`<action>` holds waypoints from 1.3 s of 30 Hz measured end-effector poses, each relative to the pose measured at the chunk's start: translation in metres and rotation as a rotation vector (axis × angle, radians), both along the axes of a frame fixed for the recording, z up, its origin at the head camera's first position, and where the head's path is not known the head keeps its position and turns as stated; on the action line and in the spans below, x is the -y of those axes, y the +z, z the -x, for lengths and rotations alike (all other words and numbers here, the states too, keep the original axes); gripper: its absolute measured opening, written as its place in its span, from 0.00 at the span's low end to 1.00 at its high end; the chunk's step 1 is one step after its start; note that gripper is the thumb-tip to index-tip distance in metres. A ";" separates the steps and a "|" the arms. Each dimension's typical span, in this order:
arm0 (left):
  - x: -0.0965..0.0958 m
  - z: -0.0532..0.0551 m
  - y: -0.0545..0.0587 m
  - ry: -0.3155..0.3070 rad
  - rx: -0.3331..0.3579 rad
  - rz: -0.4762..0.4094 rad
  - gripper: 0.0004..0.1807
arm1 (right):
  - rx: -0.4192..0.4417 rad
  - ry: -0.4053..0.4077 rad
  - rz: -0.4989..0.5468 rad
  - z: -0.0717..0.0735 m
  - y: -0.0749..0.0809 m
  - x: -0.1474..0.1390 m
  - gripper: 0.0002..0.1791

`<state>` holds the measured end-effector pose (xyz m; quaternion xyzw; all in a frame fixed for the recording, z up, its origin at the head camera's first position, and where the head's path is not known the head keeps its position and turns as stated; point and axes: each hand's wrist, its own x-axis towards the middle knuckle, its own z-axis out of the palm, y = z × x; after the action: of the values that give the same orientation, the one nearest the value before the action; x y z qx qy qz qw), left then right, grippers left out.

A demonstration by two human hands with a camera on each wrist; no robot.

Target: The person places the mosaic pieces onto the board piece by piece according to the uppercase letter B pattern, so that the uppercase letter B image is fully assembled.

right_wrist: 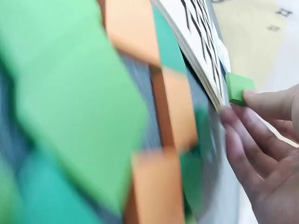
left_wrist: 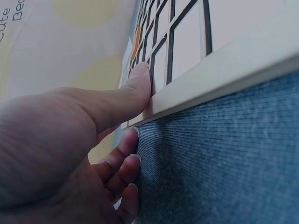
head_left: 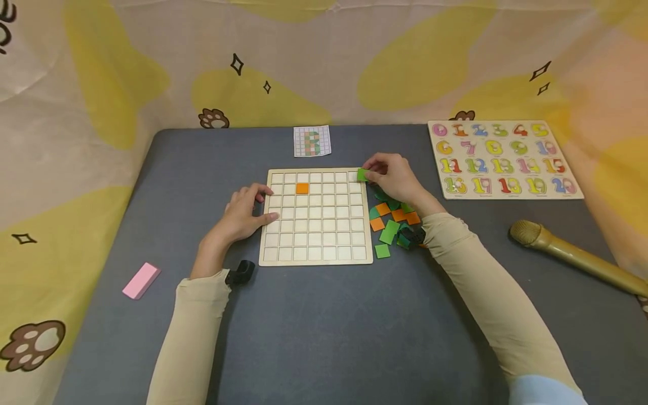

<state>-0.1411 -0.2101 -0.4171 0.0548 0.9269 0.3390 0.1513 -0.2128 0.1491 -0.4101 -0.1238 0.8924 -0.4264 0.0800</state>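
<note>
My right hand pinches a light green square tile between thumb and fingers at the upper right corner of a wooden grid board. In the right wrist view the same tile stands tilted at the fingertips, close by the board's edge. My left hand rests at the board's left side. Its thumb lies on the rim, while other fingers stay beside the board, near the table. One orange square tile sits in a cell of the second row; the other visible cells hold none.
Loose orange, light green and dark green tiles lie right of the board, partly under the right wrist. Behind the board is a small pattern card. A number puzzle board, a gold microphone and a pink block lie farther out.
</note>
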 end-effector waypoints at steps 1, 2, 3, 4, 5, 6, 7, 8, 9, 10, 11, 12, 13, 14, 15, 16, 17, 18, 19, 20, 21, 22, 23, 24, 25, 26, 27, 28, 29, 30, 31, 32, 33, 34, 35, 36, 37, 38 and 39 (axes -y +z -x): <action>0.000 0.000 0.000 0.000 0.000 0.000 0.29 | -0.006 0.000 0.002 -0.001 -0.001 0.006 0.10; 0.000 0.000 0.000 0.001 0.001 0.001 0.29 | -0.009 0.001 0.006 -0.001 -0.002 0.012 0.10; 0.000 0.000 0.001 0.001 0.002 0.002 0.29 | -0.005 0.001 0.016 -0.002 -0.003 0.018 0.10; 0.000 0.000 0.001 0.002 0.003 0.004 0.30 | 0.000 0.000 0.024 -0.002 -0.004 0.024 0.10; 0.000 0.000 0.001 0.002 0.004 0.005 0.30 | 0.010 -0.002 0.035 -0.003 -0.005 0.030 0.10; 0.000 0.000 0.001 0.003 0.005 0.008 0.30 | 0.020 -0.004 0.043 -0.003 -0.006 0.036 0.10; 0.000 0.000 0.001 0.004 0.006 0.010 0.30 | 0.031 -0.008 0.053 -0.003 -0.007 0.041 0.09; 0.000 0.000 0.000 0.006 0.008 0.012 0.30 | 0.037 -0.011 0.061 -0.004 -0.007 0.047 0.09; -0.001 0.000 0.000 0.008 0.009 0.014 0.30 | 0.042 -0.015 0.068 -0.005 -0.008 0.053 0.08; -0.001 0.001 0.000 0.010 0.010 0.017 0.30 | 0.045 -0.016 0.073 -0.006 -0.008 0.058 0.08; -0.001 0.001 0.000 0.012 0.012 0.020 0.29 | 0.049 -0.017 0.075 -0.006 -0.008 0.064 0.07; -0.001 0.001 0.000 0.013 0.014 0.023 0.29 | 0.050 -0.016 0.080 -0.007 -0.009 0.068 0.07; -0.002 0.001 -0.001 0.014 0.015 0.025 0.29 | 0.050 -0.015 0.086 -0.007 -0.008 0.073 0.06; -0.002 0.001 0.000 0.013 0.015 0.028 0.29 | 0.048 -0.014 0.092 -0.007 -0.008 0.076 0.06; -0.002 0.002 0.000 0.013 0.016 0.029 0.29 | 0.049 -0.012 0.102 -0.008 -0.008 0.080 0.05; -0.002 0.002 0.000 0.012 0.016 0.030 0.29 | 0.050 -0.006 0.108 -0.007 -0.008 0.083 0.05; -0.002 0.002 0.000 0.013 0.016 0.031 0.29 | 0.048 -0.001 0.110 -0.007 -0.008 0.085 0.05; -0.003 0.002 0.000 0.012 0.014 0.033 0.30 | 0.042 0.006 0.112 -0.007 -0.009 0.087 0.05; -0.003 0.002 0.000 0.012 0.013 0.032 0.29 | 0.040 0.012 0.112 -0.006 -0.009 0.088 0.05; -0.003 0.002 0.000 0.012 0.013 0.031 0.29 | 0.038 0.018 0.110 -0.006 -0.009 0.090 0.05; -0.003 0.001 0.000 0.013 0.013 0.030 0.29 | 0.035 0.023 0.105 -0.006 -0.010 0.091 0.05; -0.002 0.001 0.001 0.013 0.012 0.031 0.29 | 0.032 0.027 0.092 -0.006 -0.010 0.092 0.05; -0.003 0.001 0.001 0.014 0.010 0.031 0.29 | 0.030 0.031 0.077 -0.005 -0.010 0.093 0.05; -0.003 0.001 0.001 0.014 0.009 0.030 0.29 | 0.030 0.033 0.064 -0.005 -0.010 0.093 0.05; -0.003 0.000 0.001 0.016 0.009 0.026 0.29 | 0.030 0.033 0.051 -0.005 -0.010 0.094 0.05; -0.003 0.000 0.000 0.016 0.008 0.024 0.29 | 0.029 0.034 0.038 -0.005 -0.009 0.095 0.04; -0.003 0.000 0.000 0.016 0.005 0.023 0.29 | 0.027 0.035 0.025 -0.005 -0.009 0.095 0.04; -0.003 0.000 0.000 0.016 0.004 0.022 0.29 | 0.026 0.036 0.014 -0.005 -0.009 0.095 0.04; -0.003 0.000 0.000 0.017 0.004 0.021 0.29 | 0.024 0.037 0.006 -0.005 -0.008 0.096 0.04; -0.003 0.000 0.000 0.017 0.003 0.020 0.29 | 0.023 0.036 -0.001 -0.005 -0.008 0.096 0.04; -0.003 0.000 0.000 0.016 0.003 0.020 0.29 | 0.022 0.033 -0.008 -0.005 -0.008 0.096 0.04; -0.003 0.000 0.000 0.016 0.002 0.022 0.29 | 0.020 0.031 -0.014 -0.006 -0.007 0.096 0.04; -0.003 0.000 0.000 0.015 0.001 0.021 0.29 | 0.015 0.028 -0.024 -0.006 -0.007 0.096 0.04; -0.003 0.000 0.000 0.015 0.001 0.021 0.29 | 0.007 0.023 -0.035 -0.007 -0.007 0.097 0.04; -0.003 0.000 0.000 0.015 0.001 0.021 0.29 | -0.001 0.019 -0.046 -0.007 -0.007 0.097 0.04; -0.003 0.000 0.000 0.015 0.001 0.020 0.29 | -0.007 0.016 -0.059 -0.008 -0.006 0.097 0.04; -0.003 0.000 0.000 0.015 0.000 0.020 0.29 | -0.012 0.013 -0.069 -0.009 -0.006 0.098 0.04; -0.003 0.000 0.000 0.015 0.000 0.018 0.29 | -0.017 0.012 -0.079 -0.009 -0.005 0.098 0.04; -0.002 0.000 0.000 0.015 0.001 0.018 0.29 | -0.017 0.014 -0.086 -0.009 -0.005 0.098 0.04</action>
<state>-0.1409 -0.2078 -0.4172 0.0462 0.9303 0.3317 0.1497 -0.2034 0.0510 -0.4148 -0.1300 0.9097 -0.3860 0.0807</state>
